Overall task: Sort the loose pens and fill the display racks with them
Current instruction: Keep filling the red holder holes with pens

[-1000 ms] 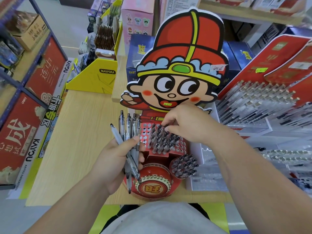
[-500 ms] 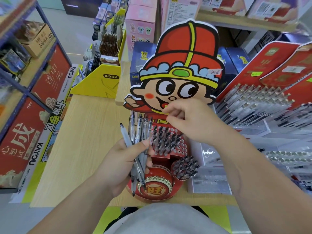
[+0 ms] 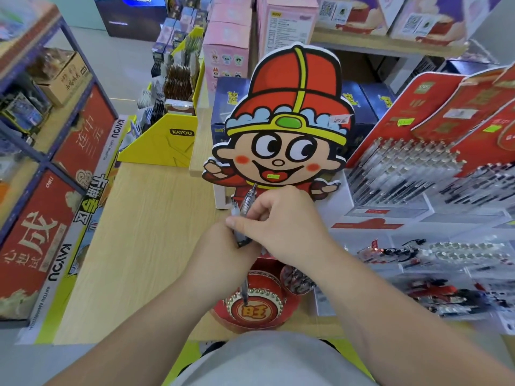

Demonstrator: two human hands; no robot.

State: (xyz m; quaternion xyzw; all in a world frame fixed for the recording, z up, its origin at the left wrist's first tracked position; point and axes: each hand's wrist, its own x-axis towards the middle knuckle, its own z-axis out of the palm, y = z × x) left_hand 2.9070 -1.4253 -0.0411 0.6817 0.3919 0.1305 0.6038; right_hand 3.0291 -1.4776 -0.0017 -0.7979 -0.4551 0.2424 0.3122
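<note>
- A left hand (image 3: 220, 254) is closed round a bundle of slim, clear-barrelled pens (image 3: 246, 207); one dark tip pokes out below it.
- The right hand (image 3: 287, 227) curls over the same pens, thumb pressed across the barrels.
- Just beyond the hands stands a glossy cardboard display rack (image 3: 292, 87): a cartoon child in a red cap above a round drum base.
- It stands on a pale wood-grain table (image 3: 139, 232); tilted clear plastic racks (image 3: 404, 174) are on the right.

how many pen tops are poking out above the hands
2: the taller pen above the right hand, a shorter pen just left of it. Others may be hidden in the left hand.
</note>
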